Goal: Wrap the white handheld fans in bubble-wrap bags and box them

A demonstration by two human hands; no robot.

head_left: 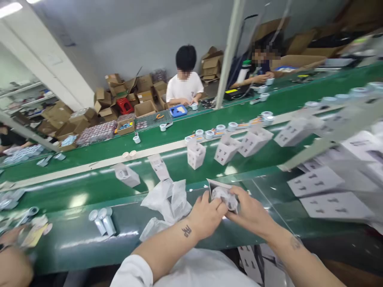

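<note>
Open box: held over the bench between both hands, tilted, its mouth apparently turned toward the body.
Wrapped item: seated at least partly in the mouth of the open box, it seems; its outline is blurred by clear film, so the depth reached cannot be told.
Fitting: judged to be the easing of the wrapped item into the open box. Loose film is best tucked in first, so that no fold is caught on the rim. Pressure is best applied evenly, in line with the walls, which should be braced from outside rather than squeezed. If resistance is felt, the item should be backed off and realigned, since thin card could be buckled.
Left hand: placed at the left of the open box, back upward, fingers curled narrowly onto the wrapped item; whether the rim is pinched too cannot be told.
Right hand: wrapped round the right side of the open box, which is gripped between thumb and fingers.
Forearms: slanted inward from either side, the open box being met where they converge.
Loose bags: crumpled on the bench, just left of the open box.
White boxes: stood on the green belt, beyond the open box.
</note>
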